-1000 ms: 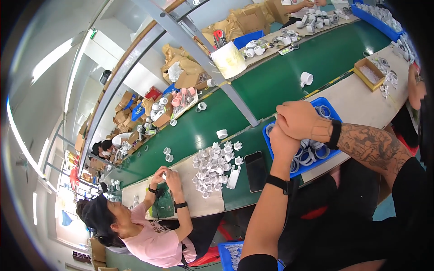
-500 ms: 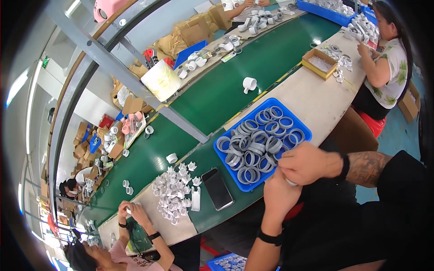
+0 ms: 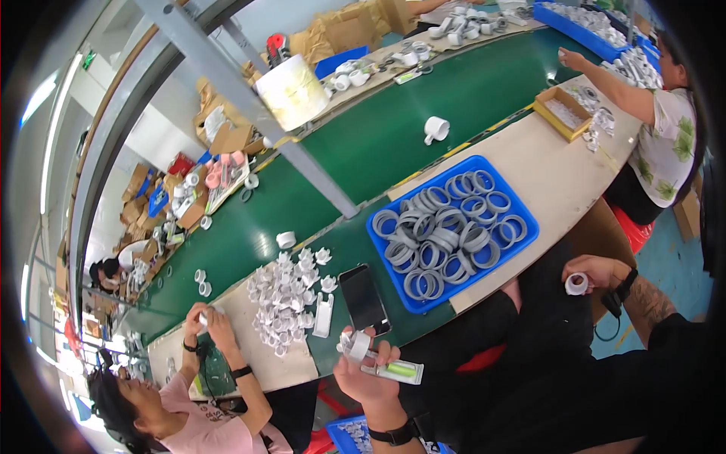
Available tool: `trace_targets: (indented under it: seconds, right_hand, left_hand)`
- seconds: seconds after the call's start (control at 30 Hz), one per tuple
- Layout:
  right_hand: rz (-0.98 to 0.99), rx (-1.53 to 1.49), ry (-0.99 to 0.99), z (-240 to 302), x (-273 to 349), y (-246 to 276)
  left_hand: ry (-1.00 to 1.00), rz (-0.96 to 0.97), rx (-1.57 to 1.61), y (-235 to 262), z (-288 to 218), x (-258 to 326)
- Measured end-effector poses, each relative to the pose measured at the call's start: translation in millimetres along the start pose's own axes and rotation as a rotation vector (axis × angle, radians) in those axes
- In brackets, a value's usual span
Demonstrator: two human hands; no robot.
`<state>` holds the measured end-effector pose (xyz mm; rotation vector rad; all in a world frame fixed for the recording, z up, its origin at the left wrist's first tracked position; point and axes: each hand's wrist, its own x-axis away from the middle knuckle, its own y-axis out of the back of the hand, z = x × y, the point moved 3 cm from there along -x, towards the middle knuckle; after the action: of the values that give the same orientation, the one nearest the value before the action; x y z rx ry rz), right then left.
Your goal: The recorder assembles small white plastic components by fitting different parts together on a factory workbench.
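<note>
My left hand [image 3: 372,382], near the table edge below the phone, is closed on a white round plastic part with a flat handle [image 3: 401,371] that has a bright green strip. The part's round white head [image 3: 354,345] sticks up past my fingers. Out to the right, over my dark clothing, my right hand [image 3: 601,274] is closed on a small white plastic ring-shaped part [image 3: 576,284], its round opening visible. A blue tray [image 3: 529,234] between and beyond my hands holds many grey rings [image 3: 446,260]; neither hand touches it.
A black phone [image 3: 364,299] lies left of the tray, beside a pile of white pronged parts [image 3: 283,303]. A green conveyor belt [image 3: 363,136] runs beyond, carrying a white cup-like part [image 3: 436,130]. Co-workers sit at left and right. A metal post [image 3: 325,181] slants down to the belt's edge.
My hands were together at the tray's near right corner; they are now apart, left one moved left, right one moved right. The co-worker on the right has stretched an arm over the belt.
</note>
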<state>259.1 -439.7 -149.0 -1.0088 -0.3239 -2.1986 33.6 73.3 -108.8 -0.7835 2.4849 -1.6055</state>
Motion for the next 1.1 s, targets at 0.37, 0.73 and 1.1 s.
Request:
trace_targets:
  seconds: [0.37,0.73,1.1]
  right_hand:
    - [-0.477,-0.674,-0.07,-81,-46,63]
    - [-0.432,0.092,0.152,-11,-32,43]
    - [0.468,1.194,1.308,188,45,-225]
  left_hand:
    - [-0.035,0.082,-0.134,-27,-8,-34]
    - [0.213,0.239,-1.058,-7,89,44]
    - [0.584,0.446,-0.827,-52,89,68]
